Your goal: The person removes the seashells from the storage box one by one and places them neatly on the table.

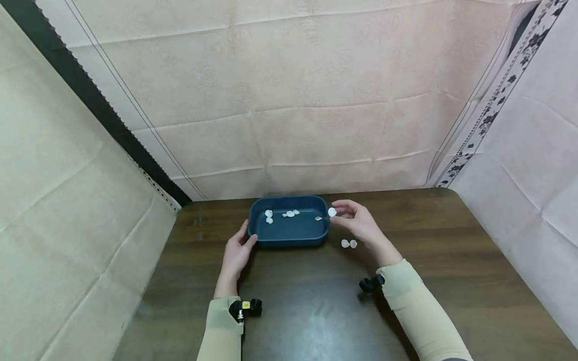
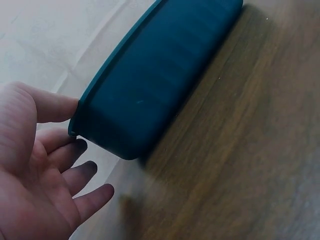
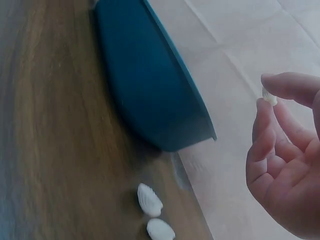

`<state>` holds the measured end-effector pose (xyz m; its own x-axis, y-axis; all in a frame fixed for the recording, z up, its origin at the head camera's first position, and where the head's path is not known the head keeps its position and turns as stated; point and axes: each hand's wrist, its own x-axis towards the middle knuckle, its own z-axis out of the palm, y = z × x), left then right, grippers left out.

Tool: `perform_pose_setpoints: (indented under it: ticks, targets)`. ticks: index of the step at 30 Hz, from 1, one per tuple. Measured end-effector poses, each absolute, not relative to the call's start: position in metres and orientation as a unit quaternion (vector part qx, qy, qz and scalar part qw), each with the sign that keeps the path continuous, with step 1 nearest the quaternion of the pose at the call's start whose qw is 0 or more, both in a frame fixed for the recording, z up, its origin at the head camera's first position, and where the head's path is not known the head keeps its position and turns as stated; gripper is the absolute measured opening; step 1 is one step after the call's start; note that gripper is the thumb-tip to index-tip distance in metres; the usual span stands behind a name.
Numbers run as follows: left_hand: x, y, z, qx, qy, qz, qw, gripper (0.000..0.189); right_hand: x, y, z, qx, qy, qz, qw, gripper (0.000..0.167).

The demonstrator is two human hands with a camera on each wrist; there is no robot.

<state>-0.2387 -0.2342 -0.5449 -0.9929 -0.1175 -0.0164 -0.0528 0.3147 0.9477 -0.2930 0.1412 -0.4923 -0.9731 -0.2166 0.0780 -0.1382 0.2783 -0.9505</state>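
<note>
A blue rectangular tray [image 1: 289, 233] stands on the table with several small white seashells inside: some at its left side [image 1: 269, 213], some near the middle [image 1: 290, 214], one at the right [image 1: 318, 218]. My left hand [image 1: 237, 253] pinches the tray's left rim between thumb and index finger; its other fingers hang free in the left wrist view. Beside the right rim, my right hand [image 1: 361, 225] holds a white seashell [image 1: 332, 212] between thumb and fingertips. Two more seashells [image 3: 149, 200] lie side by side on the table below that hand, their ribbed backs facing up.
The brown wooden table [image 1: 307, 301] carries the tray near its far edge. Pale cloth hangs [image 1: 316, 100] behind the table and along both sides. A small black camera [image 1: 371, 284] is strapped to the right wrist, another [image 1: 246, 309] to the left.
</note>
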Motion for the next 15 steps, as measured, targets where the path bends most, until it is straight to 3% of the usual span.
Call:
perform_pose_setpoints:
  ticks: [11,15]
  targets:
    - [-0.24,-0.232,-0.546,0.052,-0.802,-0.594,0.034,0.063,-0.283,0.176,-0.503,-0.101,0.807,-0.579,0.064,0.038]
    - [-0.24,-0.233,-0.545,0.053,-0.799,-0.598,0.035,0.063,-0.28,0.185,-0.509,-0.102,0.811,-0.57,0.082,0.042]
